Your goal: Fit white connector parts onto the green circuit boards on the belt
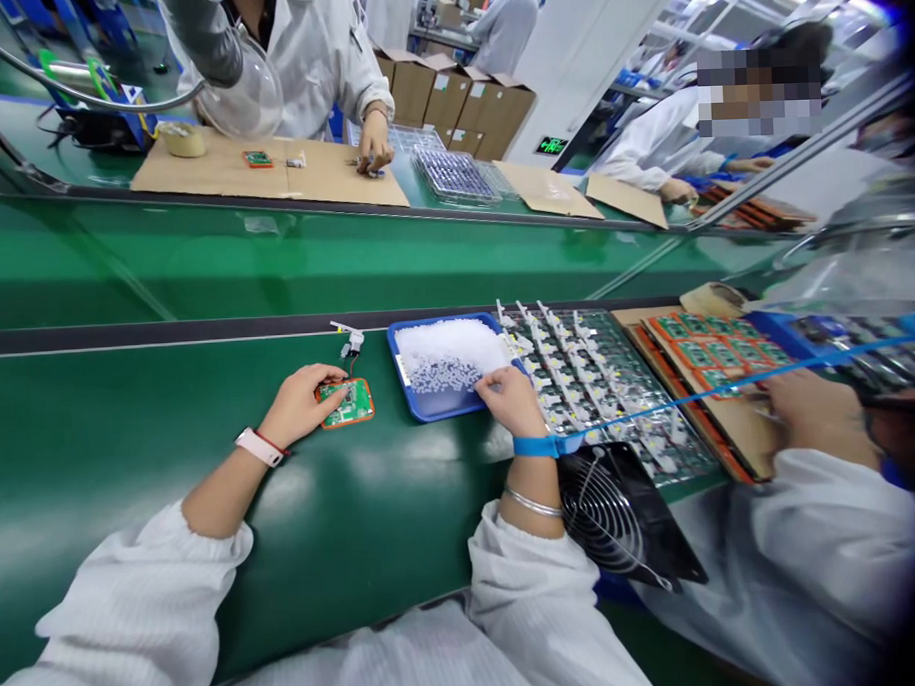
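Note:
My left hand (301, 400) rests on the green bench, its fingers curled over the left edge of a small green circuit board with an orange rim (349, 403). A little white connector on thin wires (350, 341) lies just beyond the board. My right hand (510, 398) reaches into the front right corner of a blue tray (422, 406) filled with small white parts (449, 351); its fingers are bent down into the parts, and what they hold is hidden. A blue wrist strap (540, 445) with a blue cord circles my right wrist.
Right of the blue tray lies a dark tray of several circuit boards (609, 378), then a stack of orange-rimmed boards (709, 349) by a co-worker's hand (809, 406). A black fan (618, 517) sits at the bench's front edge. Across the conveyor (274, 259), another person works on cardboard (271, 169).

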`<action>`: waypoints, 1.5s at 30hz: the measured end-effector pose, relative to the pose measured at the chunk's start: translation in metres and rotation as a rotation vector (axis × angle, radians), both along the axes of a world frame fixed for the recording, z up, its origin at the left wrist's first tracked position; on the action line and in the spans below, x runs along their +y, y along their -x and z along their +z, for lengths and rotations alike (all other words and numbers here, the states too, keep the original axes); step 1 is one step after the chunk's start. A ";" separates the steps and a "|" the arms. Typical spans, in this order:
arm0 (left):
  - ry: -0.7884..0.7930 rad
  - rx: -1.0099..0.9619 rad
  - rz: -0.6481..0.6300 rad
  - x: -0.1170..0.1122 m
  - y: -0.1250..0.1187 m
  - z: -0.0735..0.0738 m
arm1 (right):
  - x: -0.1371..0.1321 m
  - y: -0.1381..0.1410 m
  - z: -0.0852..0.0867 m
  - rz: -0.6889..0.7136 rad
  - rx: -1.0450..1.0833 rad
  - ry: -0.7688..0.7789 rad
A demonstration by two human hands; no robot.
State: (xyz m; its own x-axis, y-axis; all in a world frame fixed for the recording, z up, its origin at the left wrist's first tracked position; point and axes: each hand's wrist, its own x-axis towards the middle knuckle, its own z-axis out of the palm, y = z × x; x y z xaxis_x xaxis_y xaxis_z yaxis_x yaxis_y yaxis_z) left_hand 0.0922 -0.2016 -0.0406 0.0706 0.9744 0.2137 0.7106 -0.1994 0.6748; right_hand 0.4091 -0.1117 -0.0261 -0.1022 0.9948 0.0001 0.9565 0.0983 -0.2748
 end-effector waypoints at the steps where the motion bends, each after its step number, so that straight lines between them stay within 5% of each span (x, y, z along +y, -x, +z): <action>1: 0.000 0.000 0.000 0.000 0.000 0.000 | -0.001 0.001 0.002 -0.017 0.009 0.032; 10: 0.004 -0.006 0.000 0.000 0.000 0.001 | -0.001 0.003 -0.001 -0.014 -0.016 0.067; 15: 0.014 -0.076 0.016 0.001 0.000 0.000 | 0.000 0.004 0.003 0.055 0.238 -0.075; 18: 0.006 -0.127 0.010 0.000 -0.002 0.003 | -0.011 0.039 0.012 0.270 0.555 -0.174; 21: -0.022 -0.136 -0.013 0.000 -0.003 0.005 | -0.029 0.092 0.012 0.507 0.771 -0.107; 26: -0.056 -0.147 -0.037 0.000 -0.002 0.003 | -0.038 0.149 -0.011 0.595 0.845 -0.024; 31: -0.057 -0.173 -0.021 0.003 -0.002 -0.002 | -0.033 0.152 -0.027 0.597 0.869 0.003; 45: 0.138 -0.109 0.055 0.010 -0.005 0.006 | -0.029 0.151 -0.032 0.623 0.761 0.072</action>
State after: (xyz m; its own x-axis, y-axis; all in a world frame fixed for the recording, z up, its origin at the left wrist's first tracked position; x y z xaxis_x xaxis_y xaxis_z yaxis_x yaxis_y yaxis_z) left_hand 0.0975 -0.1916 -0.0347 0.0001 0.9967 0.0808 0.6391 -0.0622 0.7666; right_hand 0.2580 -0.1404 -0.0582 -0.6060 0.7631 0.2246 0.3044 0.4833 -0.8208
